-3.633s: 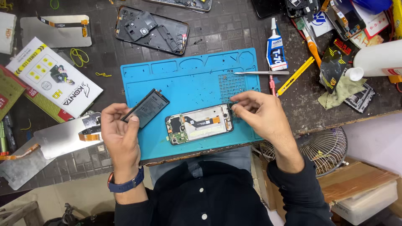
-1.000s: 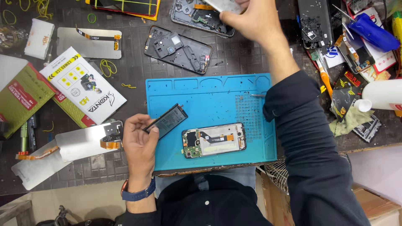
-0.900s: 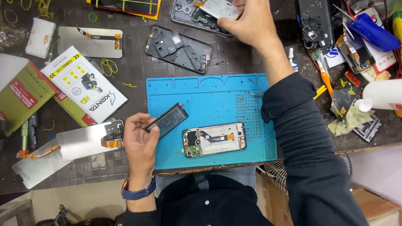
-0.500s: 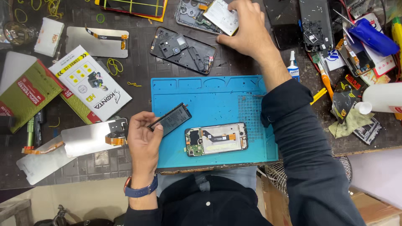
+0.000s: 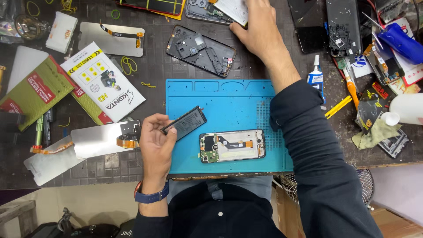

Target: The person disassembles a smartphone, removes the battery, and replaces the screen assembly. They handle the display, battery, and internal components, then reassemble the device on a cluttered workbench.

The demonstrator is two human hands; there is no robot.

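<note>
My left hand (image 5: 156, 141) holds a flat black phone battery (image 5: 186, 124) by its edge, tilted above the left part of the blue work mat (image 5: 229, 101). An opened phone (image 5: 232, 145) with its circuit board showing lies on the mat's near side. My right hand (image 5: 257, 31) reaches far across the table and grips a small white flat part (image 5: 232, 9) at the top edge, over another opened phone.
A black phone frame (image 5: 200, 49) lies beyond the mat. Silver display panels (image 5: 102, 140) and printed boxes (image 5: 102, 81) sit to the left. A glue tube (image 5: 315, 76), tools, a blue bottle (image 5: 398, 39) and a white bottle (image 5: 407, 108) crowd the right.
My right hand left the mat, reached to the far edge of the table and took hold of the white part. My left hand has kept the battery, barely moving.
</note>
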